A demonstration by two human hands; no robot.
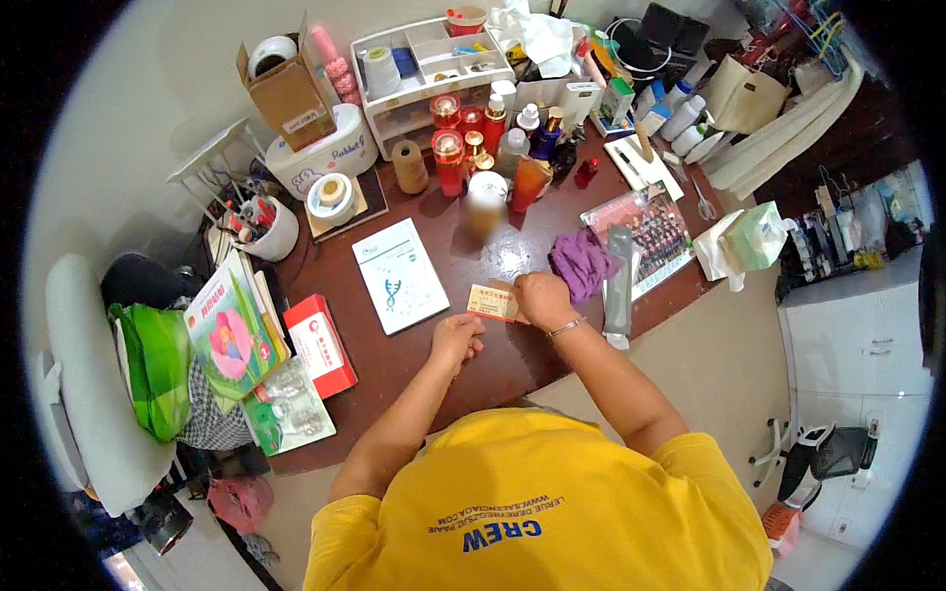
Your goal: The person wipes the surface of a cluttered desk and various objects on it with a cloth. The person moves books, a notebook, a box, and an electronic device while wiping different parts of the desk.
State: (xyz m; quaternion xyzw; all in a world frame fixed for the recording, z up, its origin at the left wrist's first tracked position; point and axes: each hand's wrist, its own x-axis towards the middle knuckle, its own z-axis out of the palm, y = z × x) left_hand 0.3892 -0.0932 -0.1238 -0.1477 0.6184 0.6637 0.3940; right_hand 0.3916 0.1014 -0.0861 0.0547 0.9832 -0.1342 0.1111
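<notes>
My right hand point(540, 297) holds a small flat tan and orange box point(493, 300) just above the dark red-brown desk point(463, 256). A thin bracelet circles that wrist. My left hand point(456, 335) hovers a little to the left of the box, fingers curled, with nothing visible in it; whether it touches the box I cannot tell. A crumpled purple cloth point(583, 262) lies right beside my right hand. A white booklet point(400, 274) lies on the desk to the left of my hands.
Red and orange bottles and jars point(471, 138) crowd the back of the desk before a white drawer organizer point(424, 69). A red box point(320, 345) and books lie at left, a framed group photo point(650, 236) and grey tube point(619, 281) at right. A chair point(89, 374) stands left.
</notes>
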